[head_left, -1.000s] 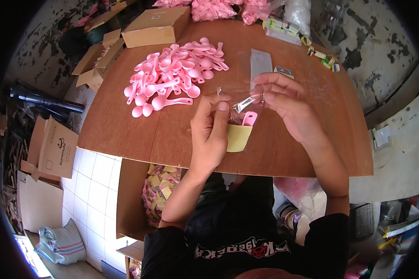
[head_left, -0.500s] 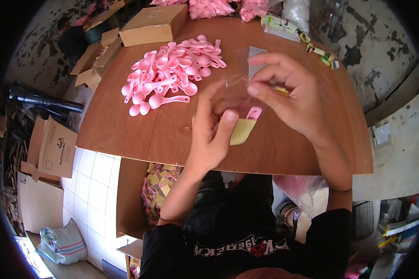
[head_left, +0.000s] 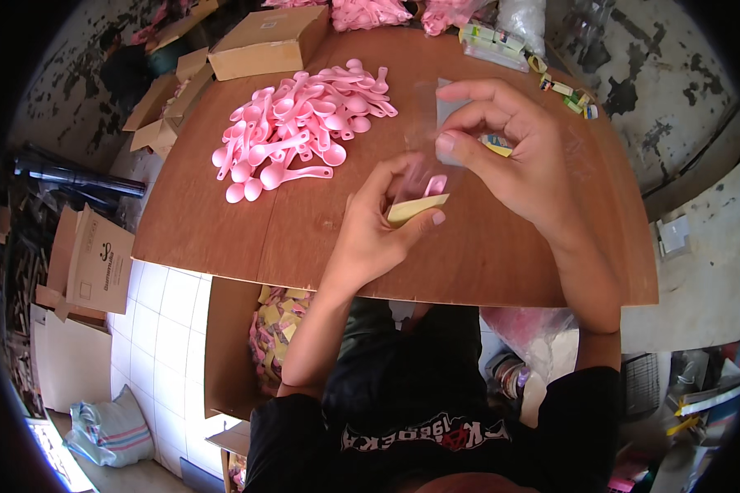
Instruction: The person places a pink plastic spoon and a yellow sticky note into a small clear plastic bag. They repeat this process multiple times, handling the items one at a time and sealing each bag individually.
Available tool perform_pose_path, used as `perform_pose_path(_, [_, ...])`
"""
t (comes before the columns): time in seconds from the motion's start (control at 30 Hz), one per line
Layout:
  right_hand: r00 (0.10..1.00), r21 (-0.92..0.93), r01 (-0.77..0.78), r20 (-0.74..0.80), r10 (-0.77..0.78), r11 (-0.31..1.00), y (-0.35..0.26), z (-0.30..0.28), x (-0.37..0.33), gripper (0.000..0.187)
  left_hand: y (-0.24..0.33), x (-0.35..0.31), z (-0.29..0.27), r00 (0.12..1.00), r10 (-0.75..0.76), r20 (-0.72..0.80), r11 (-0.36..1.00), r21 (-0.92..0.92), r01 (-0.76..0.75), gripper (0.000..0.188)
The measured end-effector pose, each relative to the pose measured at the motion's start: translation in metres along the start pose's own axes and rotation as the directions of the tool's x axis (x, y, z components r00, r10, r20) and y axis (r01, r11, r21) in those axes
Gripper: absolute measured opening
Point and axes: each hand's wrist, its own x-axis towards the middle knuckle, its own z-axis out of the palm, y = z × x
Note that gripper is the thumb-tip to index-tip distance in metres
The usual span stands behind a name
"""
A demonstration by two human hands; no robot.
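My left hand grips a small clear plastic bag with a yellow card and a pink spoon in it; the spoon's handle end shows above the card. Its thumb lies along the card's near edge. To the right, my right hand is raised with thumb and fingers closed together beside some clear film; what they hold is too faint to make out. A greyish plastic patch shows behind its fingertips, and a yellow and blue label lies partly hidden under the hand. A pile of pink spoons spreads over the brown table.
A closed cardboard box stands at the table's far left. Pink bundles and a clear container line the back, with several small labels at the far right. Below the front edge, an open carton holds pink and yellow packets.
My left hand has turned, tilting the bag so the yellow card now shows as a narrow strip. My right hand has dropped slightly, uncovering more of the label under it.
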Motion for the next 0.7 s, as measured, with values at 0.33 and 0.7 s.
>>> perform_pose_path(0.33, [0.925,0.308,-0.377,0.183,0.334,0.874,0.037,0.017,-0.043,0.027,0.001,-0.009,-0.001,0.986,-0.165,-0.015,0.967,-0.198,0.159,0.064])
perform_pose_path(0.7, [0.843,0.377,-0.536,0.208,0.495,0.755,0.052,0.024,-0.051,0.022,-0.010,-0.013,-0.021,0.987,-0.124,-0.100,0.951,-0.296,0.089,0.035])
